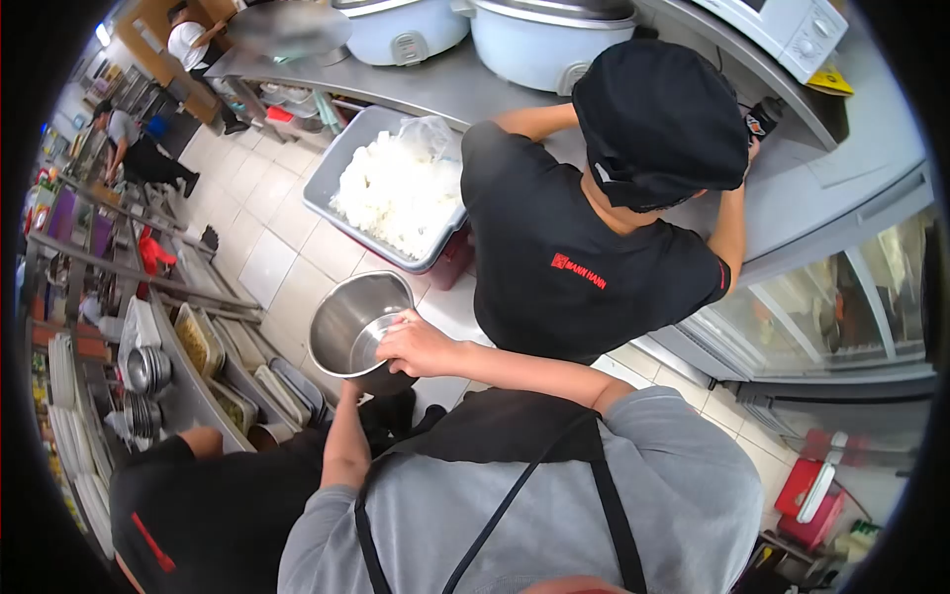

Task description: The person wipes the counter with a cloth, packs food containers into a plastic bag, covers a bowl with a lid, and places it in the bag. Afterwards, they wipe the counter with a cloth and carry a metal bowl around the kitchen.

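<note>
A deep, round metal pot is tilted in front of me, its mouth facing up toward the camera, and no food shows inside. My right hand reaches across to its right side, fingers curled over the rim. From below, my left hand meets the near side of the pot; its fingers are hidden behind the metal. Just beyond the pot stands a grey plastic tub with white rice and a clear plastic bag in it.
A co-worker in a black cap stands close on the right at a steel counter. Two large rice cookers sit there. Another co-worker in black is close at left, beside shelves with metal bowls. Further people are at the back left.
</note>
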Demonstrator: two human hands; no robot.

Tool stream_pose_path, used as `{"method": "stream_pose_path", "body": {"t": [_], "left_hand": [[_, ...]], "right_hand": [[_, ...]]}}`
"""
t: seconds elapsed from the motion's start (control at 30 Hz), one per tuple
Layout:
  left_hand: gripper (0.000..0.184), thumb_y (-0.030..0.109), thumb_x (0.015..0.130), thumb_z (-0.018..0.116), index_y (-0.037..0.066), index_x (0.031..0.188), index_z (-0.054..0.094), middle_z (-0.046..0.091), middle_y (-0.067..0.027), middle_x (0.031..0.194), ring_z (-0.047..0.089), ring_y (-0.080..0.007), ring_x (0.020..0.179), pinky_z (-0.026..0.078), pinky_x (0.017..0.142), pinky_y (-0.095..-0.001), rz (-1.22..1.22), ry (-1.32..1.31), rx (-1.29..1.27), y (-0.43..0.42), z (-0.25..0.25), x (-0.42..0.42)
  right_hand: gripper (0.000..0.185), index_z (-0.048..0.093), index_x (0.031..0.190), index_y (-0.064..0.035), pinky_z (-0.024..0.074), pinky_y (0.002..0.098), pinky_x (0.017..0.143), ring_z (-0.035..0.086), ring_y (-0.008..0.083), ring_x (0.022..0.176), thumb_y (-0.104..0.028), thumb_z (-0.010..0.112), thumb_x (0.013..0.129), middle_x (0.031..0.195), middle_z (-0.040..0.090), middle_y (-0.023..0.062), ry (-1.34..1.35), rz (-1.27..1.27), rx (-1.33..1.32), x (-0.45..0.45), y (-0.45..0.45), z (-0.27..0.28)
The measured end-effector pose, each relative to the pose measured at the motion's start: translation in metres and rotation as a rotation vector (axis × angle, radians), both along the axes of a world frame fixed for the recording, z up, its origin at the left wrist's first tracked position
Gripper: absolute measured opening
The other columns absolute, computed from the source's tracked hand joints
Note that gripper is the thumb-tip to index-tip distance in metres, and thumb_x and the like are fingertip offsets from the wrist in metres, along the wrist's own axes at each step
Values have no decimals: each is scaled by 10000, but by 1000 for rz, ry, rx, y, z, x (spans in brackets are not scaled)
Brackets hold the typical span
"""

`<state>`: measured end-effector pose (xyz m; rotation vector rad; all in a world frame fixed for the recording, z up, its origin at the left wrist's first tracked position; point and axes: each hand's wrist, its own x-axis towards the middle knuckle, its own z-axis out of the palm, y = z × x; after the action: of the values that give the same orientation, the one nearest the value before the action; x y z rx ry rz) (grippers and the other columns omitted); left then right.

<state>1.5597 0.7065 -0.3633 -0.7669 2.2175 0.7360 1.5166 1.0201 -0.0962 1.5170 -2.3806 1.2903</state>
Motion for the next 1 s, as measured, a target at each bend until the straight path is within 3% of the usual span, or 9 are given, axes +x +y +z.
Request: {"method": "stream_pose_path", "body": {"t": [0.2,0.43,0.6,0.77,0.9,1.0], "left_hand": [[219,188,734,555,64,915,567,563,-96,686,576,-242,544,472,481,-383,188,-25,-55,-51,31,-19],[234,214,744,561,57,918,553,571,-96,705,581,-240,589,466,486,-384,183,-127,43,-78,8,8],[221,199,745,552,58,915,548,563,-93,718,577,-235,591,462,493,-375,12,-178,44,-119,-8,8],[209,184,745,543,59,913,542,556,-89,732,573,-231,594,457,501,-366,-69,-167,72,-186,-22,-52],[200,172,745,535,60,911,537,550,-87,743,569,-227,596,454,507,-359,-92,8,162,-245,-19,-127],[193,162,746,530,60,910,534,545,-85,752,567,-225,597,451,511,-353,107,117,300,-279,-11,-174]], "right_hand": [[160,569,745,-118,301,354,803,521,172,750,-143,651,610,661,540,5,-63,-51,-15,-26,-4,2],[193,591,766,-115,299,356,784,536,169,765,-132,656,585,687,574,3,-87,-92,60,-49,-12,-15],[207,603,793,-120,292,338,782,531,153,753,-126,646,590,692,588,-5,-133,-54,130,-83,-45,-23],[202,605,794,-125,289,340,785,529,155,747,-122,637,595,682,587,-9,-116,-89,117,-134,-120,-33],[179,587,770,-129,292,361,799,529,172,768,-140,645,601,688,568,2,-119,-75,216,-173,-186,-25],[188,599,771,-140,295,350,788,532,174,757,-155,647,589,672,580,-1,-83,-66,255,-202,-220,-16]]}}
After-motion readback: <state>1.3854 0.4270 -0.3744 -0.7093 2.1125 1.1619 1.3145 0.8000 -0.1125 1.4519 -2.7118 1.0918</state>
